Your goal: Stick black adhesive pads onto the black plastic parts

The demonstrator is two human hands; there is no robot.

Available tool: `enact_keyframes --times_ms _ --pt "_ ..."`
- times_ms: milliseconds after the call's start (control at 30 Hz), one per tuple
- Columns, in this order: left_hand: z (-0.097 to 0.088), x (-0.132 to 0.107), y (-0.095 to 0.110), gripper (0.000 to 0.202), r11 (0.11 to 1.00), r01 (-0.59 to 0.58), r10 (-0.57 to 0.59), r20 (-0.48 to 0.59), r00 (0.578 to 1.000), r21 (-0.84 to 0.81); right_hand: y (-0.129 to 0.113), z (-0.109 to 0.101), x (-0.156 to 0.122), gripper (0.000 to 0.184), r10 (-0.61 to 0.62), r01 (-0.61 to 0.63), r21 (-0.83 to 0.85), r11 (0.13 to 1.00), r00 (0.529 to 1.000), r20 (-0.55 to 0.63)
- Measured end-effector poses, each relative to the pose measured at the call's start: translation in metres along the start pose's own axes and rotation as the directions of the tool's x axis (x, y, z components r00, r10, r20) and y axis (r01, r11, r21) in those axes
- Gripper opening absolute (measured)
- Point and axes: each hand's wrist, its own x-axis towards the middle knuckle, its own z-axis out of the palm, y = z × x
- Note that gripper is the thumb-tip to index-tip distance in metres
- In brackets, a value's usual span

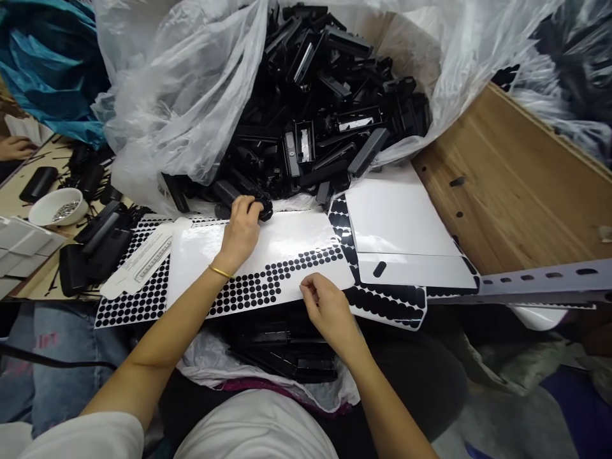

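My left hand (243,228) reaches over the sheet to the near edge of the pile, its fingers bent around a black plastic part (262,205). Below it lies a white sheet of round black stickers (251,290), with part of its backing bare. My right hand (327,309) hovers at the sheet's lower right edge, thumb and forefinger pinched together. Whatever sits in that pinch, if anything, is too small to make out. A large heap of black plastic parts (306,121) fills the plastic-lined box beyond both hands.
Clear plastic liner (176,89) drapes over the box. On the right are more white sheets (401,223), a wooden board (521,172) and a slotted metal rail (545,279). A white bowl (58,207) of small metal pieces stands left. Another person's hand (16,148) shows far left. More black parts (287,350) lie in a lap bag.
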Motion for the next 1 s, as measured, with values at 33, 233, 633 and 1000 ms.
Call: enact_keyframes --times_ms 33,233,633,1000 --pt "0.0 -0.008 0.001 0.038 1.0 -0.009 0.009 0.021 1.0 0.003 -0.002 0.005 0.001 0.012 -0.03 0.03 -0.004 1.0 0.999 0.023" --pt "-0.002 -0.041 0.001 0.028 0.987 -0.108 0.116 0.065 0.991 -0.117 -0.009 0.037 0.005 0.008 -0.141 0.155 -0.183 0.971 0.986 0.084" --pt "0.0 -0.052 -0.006 0.03 0.967 0.239 -0.251 -0.192 0.949 -0.085 -0.003 0.039 0.01 0.009 -0.104 0.116 -0.155 0.981 0.991 0.087" --pt "-0.007 -0.034 0.004 0.035 0.617 0.491 -0.482 0.199 0.853 -0.615 -0.003 0.025 0.003 0.011 0.008 -0.028 0.347 0.937 0.998 0.059"
